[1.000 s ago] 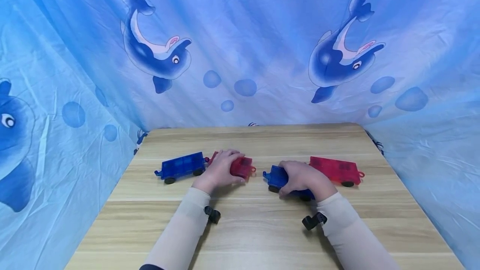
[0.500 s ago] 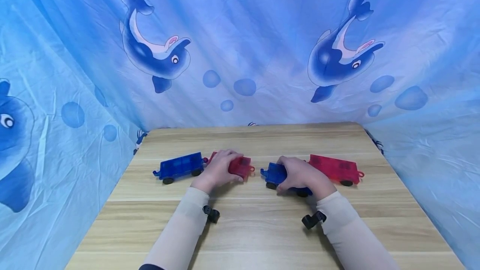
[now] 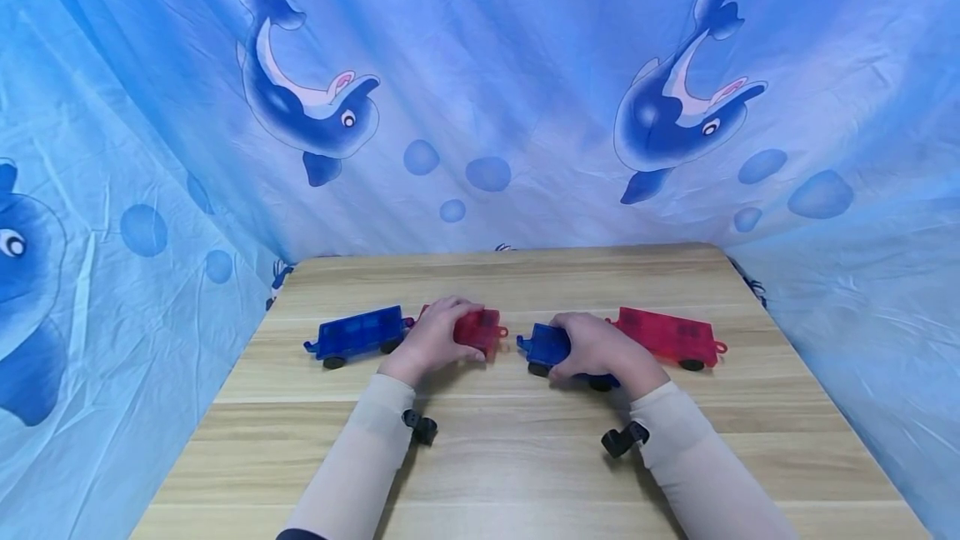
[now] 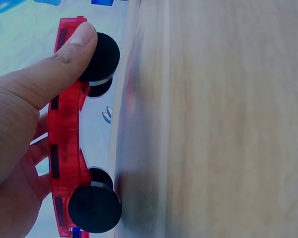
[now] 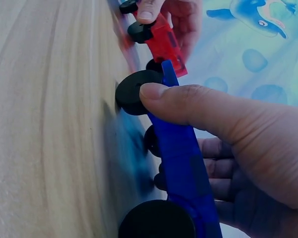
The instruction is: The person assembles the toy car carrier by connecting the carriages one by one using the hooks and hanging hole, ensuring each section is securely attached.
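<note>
Gripping a translucent red plastic toy wagon (image 3: 483, 325) over the wooden table (image 3: 495, 448), the left hand (image 3: 437, 340) faced the right hand (image 3: 603, 350), which gripped a matching blue wagon (image 3: 546, 343). The outer blue wagon (image 3: 360, 332) looked coupled, the outer red wagon (image 3: 669, 336) less certainly; the middle hook (image 3: 522, 344) and ring (image 3: 503, 332) stood apart.

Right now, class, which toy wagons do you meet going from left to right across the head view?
Outer blue wagon, gripped red wagon under the left hand, gripped blue wagon under the right hand, outer red wagon.

The right hand (image 5: 265, 151) grips a blue wheeled car (image 5: 179, 148).
</note>
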Demonstrator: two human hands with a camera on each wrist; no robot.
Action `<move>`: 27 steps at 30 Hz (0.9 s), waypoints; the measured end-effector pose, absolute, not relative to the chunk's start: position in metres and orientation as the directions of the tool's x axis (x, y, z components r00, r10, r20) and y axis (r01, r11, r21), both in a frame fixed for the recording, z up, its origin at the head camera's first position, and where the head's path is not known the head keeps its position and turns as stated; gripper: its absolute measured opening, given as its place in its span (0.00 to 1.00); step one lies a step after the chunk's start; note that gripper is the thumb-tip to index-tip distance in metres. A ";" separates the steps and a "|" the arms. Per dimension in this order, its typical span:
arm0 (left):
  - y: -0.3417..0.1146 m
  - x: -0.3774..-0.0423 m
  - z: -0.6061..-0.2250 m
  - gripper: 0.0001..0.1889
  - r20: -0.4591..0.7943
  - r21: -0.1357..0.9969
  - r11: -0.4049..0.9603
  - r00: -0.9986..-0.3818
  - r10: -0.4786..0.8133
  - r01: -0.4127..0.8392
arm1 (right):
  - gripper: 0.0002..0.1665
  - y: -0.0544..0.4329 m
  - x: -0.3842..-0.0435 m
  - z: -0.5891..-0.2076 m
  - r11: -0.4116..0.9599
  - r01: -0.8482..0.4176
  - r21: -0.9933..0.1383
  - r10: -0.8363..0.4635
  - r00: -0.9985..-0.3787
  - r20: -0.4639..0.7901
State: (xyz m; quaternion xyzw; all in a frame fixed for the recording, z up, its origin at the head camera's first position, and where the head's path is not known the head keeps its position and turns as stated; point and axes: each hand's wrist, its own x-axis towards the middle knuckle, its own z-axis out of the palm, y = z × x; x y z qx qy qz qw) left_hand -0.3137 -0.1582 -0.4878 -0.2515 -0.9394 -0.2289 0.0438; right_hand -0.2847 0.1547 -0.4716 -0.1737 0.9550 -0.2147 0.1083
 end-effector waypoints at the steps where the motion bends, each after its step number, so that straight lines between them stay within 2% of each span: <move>1: -0.158 -0.314 -0.488 0.45 0.199 0.414 0.767 -0.871 0.449 0.490 | 0.53 0.154 -0.284 -0.472 0.846 -0.287 -0.450 -0.379 -0.917 -0.126; 8: -0.157 -0.312 -0.485 0.44 0.184 0.450 0.760 -0.881 0.435 0.469 | 0.53 0.149 -0.283 -0.475 0.840 -0.289 -0.460 -0.372 -0.923 -0.100; 18: -0.157 -0.310 -0.485 0.45 0.179 0.461 0.755 -0.882 0.437 0.467 | 0.52 0.144 -0.285 -0.482 0.824 -0.364 -0.435 -0.417 -0.908 -0.030; 27: -0.155 -0.310 -0.485 0.45 0.169 0.449 0.757 -0.877 0.451 0.476 | 0.51 0.139 -0.282 -0.481 0.818 -0.370 -0.440 -0.418 -0.908 -0.014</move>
